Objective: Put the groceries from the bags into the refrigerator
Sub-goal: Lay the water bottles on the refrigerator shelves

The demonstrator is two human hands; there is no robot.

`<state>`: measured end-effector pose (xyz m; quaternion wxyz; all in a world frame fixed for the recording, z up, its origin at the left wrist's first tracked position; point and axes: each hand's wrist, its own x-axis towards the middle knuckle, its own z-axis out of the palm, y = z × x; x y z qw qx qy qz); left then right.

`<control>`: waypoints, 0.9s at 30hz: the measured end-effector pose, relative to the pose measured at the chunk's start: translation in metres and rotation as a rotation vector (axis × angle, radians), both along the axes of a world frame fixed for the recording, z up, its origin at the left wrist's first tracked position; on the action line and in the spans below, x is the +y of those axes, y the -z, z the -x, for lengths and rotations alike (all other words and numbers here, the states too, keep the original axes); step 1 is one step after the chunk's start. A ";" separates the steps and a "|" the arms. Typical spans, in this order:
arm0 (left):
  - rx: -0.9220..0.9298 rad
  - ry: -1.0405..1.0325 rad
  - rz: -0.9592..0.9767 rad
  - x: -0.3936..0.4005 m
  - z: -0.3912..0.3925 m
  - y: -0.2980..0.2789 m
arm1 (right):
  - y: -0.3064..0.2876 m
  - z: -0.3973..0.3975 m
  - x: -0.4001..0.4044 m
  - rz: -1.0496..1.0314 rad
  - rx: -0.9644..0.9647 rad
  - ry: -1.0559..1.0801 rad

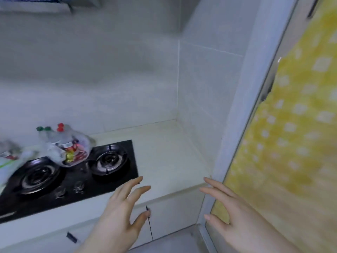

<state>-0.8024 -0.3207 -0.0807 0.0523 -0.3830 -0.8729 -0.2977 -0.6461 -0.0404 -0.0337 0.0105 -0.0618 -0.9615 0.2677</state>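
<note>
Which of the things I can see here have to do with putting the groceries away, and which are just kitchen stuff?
Part of the job:
- clear bag of bottles on the stove
- second bag at the left edge, blurred
- left hand and right hand, both holding nothing

Just there:
- gas stove
- countertop
- yellow patterned panel

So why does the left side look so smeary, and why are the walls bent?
Head view: motion blur smears the clear grocery bag and gas hob at left; both hands, left hand and right hand, look sharper. The wide-angle lens bows the yellow patterned panel and tiled wall. Lighting is soft, without strong glare.
</note>
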 end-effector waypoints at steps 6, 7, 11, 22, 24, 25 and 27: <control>0.006 -0.181 0.014 -0.103 0.023 0.004 | 0.002 0.074 -0.080 0.027 0.023 -0.150; 0.007 -0.214 0.011 -0.119 0.028 0.004 | 0.002 0.085 -0.094 0.032 0.021 -0.171; 0.010 -0.316 -0.009 -0.181 0.044 0.006 | 0.007 0.125 -0.151 0.025 0.019 -0.269; -0.039 -0.539 -0.040 -0.293 0.084 0.019 | 0.015 0.225 -0.252 0.066 -0.047 -0.464; -0.055 -0.570 -0.035 -0.301 0.095 0.022 | 0.018 0.249 -0.258 0.066 -0.067 -0.490; -0.057 -0.586 -0.028 -0.304 0.101 0.024 | 0.021 0.261 -0.260 0.071 -0.070 -0.504; -0.055 -0.620 -0.011 -0.309 0.113 0.024 | 0.026 0.288 -0.265 0.079 -0.063 -0.540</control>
